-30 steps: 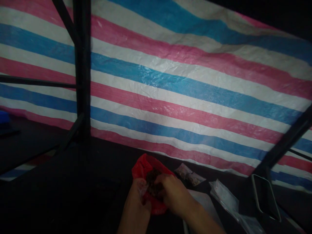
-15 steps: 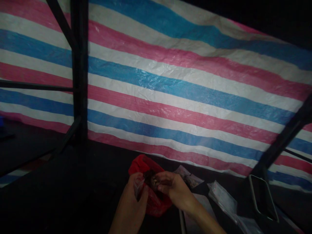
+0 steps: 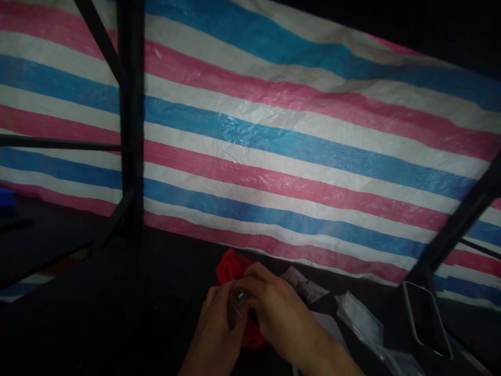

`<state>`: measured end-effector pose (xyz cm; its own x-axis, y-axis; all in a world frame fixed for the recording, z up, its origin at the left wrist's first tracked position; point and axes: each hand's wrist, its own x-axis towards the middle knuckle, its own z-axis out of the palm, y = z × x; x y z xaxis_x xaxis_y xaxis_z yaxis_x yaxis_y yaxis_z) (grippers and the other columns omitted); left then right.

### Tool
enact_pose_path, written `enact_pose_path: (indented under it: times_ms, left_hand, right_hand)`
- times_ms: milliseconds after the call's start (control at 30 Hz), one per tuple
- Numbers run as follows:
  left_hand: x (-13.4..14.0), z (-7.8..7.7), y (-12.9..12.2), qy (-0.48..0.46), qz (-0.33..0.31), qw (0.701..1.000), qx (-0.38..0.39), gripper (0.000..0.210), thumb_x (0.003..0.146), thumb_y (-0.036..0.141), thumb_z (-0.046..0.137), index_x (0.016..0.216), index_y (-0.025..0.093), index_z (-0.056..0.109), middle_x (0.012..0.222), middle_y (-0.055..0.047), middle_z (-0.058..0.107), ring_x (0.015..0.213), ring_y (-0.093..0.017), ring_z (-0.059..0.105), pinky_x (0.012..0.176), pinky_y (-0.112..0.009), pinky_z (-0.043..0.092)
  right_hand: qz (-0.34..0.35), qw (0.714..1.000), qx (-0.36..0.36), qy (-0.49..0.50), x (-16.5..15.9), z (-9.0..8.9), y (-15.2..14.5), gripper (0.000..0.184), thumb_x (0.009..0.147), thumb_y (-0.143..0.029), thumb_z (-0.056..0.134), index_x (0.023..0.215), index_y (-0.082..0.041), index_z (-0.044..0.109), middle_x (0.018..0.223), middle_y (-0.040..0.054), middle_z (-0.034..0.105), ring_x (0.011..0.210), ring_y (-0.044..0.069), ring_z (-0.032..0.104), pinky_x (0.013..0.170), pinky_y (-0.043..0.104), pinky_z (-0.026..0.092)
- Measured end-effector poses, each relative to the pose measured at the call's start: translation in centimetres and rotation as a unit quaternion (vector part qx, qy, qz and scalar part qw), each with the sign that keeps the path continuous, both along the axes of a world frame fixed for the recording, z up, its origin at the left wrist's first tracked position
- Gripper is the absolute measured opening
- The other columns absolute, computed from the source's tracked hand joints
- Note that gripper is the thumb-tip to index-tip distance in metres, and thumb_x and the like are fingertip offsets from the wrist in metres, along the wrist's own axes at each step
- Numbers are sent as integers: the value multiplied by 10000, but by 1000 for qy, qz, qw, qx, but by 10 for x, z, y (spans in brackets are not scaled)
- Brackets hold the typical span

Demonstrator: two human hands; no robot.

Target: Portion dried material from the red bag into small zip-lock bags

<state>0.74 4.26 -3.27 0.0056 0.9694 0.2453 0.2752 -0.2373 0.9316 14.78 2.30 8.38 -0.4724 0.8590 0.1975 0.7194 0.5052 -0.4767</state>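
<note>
In the head view my left hand [image 3: 217, 329] is closed on a small clear plastic bag [image 3: 238, 300], its fingers curled round the sides. My right hand [image 3: 279, 313] reaches over with bent fingers at the mouth of that bag; its fingertips are pinched together, and what they hold is hidden. Under and behind both hands lies a crumpled red plastic bag [image 3: 230, 265], its opening mostly covered now. Dim light hides the bag's contents.
Small filled clear packets [image 3: 307, 286] lie behind my right hand. Further right are flat clear plastic bags [image 3: 362, 319] and a phone [image 3: 427, 319]. A pale flat thing [image 3: 331, 325] shows beside my right forearm. Striped sheeting [image 3: 274, 156] hangs behind, with a dark upright post [image 3: 132, 115].
My right hand has moved left, from the dark small contents of the red bag to the clear bag's mouth. My left hand stays closed on the clear bag. The view shifted slightly.
</note>
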Motion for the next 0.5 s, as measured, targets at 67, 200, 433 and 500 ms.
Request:
enact_pose_path:
  times_ms: [67, 200, 433, 500]
  left_hand:
    - [1, 1, 0, -11, -7, 1000, -15, 405, 929, 521, 531, 1143, 206, 670, 1092, -124, 675, 1038, -319, 683, 942, -494, 550]
    - [-1, 4, -2, -26, -7, 999, -27, 433, 867, 554, 554, 1075, 192, 667, 1070, -129, 668, 1033, -320, 690, 941, -482, 566]
    - [-13, 1, 0, -29, 33, 999, -20, 367, 907, 519, 524, 1079, 221, 654, 992, -89, 674, 946, -301, 690, 881, -447, 545]
    - [-17, 0, 4, -27, 59, 998, -15, 310, 893, 497, 556, 1031, 234, 642, 941, -75, 672, 897, -306, 676, 836, -443, 527]
  right_hand:
    - [18, 999, 17, -41, -1, 3, -2, 589, 876, 57, 487, 1294, -278, 734, 1283, 38, 686, 1094, 173, 691, 951, 243, 524]
    - [63, 993, 57, -84, -2, 5, -6, 607, 910, 66, 456, 1354, -278, 688, 1265, 32, 691, 1119, 179, 678, 974, 265, 524]
    - [-71, 987, 91, -112, 8, -3, 19, 466, 955, 3, 457, 1274, -212, 719, 1318, 85, 696, 1182, 215, 677, 1027, 308, 506]
    - [-87, 980, 52, -174, 8, -10, 31, 414, 899, 9, 508, 1156, -190, 765, 1235, 101, 735, 1148, 249, 698, 1012, 338, 508]
